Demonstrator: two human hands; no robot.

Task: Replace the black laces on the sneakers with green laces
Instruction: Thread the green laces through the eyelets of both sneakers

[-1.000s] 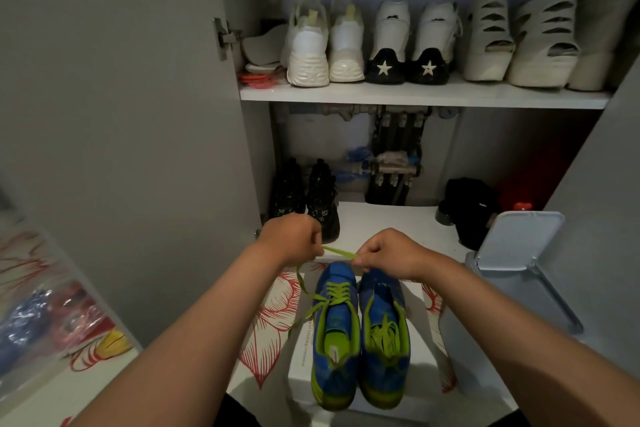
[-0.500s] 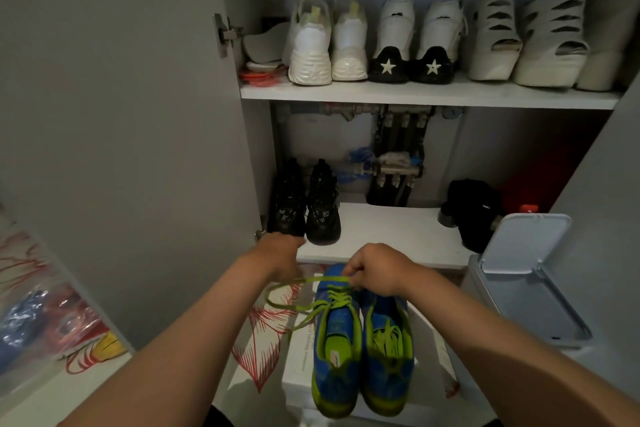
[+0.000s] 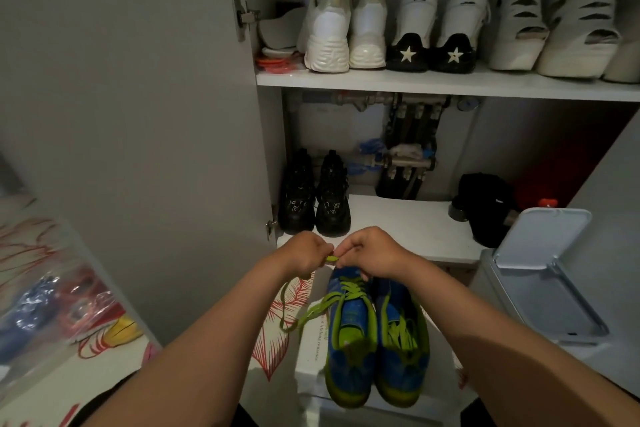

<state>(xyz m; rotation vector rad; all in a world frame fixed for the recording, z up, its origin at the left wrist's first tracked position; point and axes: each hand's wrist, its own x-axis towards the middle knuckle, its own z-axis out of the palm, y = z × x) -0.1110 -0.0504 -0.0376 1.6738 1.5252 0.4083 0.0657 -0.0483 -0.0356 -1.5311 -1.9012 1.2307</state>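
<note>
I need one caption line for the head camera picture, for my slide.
Left hand and right hand pinch a green lace over blue sneakers on a white box.

Dim open shoe cupboard (image 3: 433, 81), white shelves

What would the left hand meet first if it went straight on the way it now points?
Likely the right hand: the left hand points at it across the green lace both pinch. Depth is unclear.

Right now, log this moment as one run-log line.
left hand: pinches green lace | right hand: pinches green lace | sneakers: on white box
</note>
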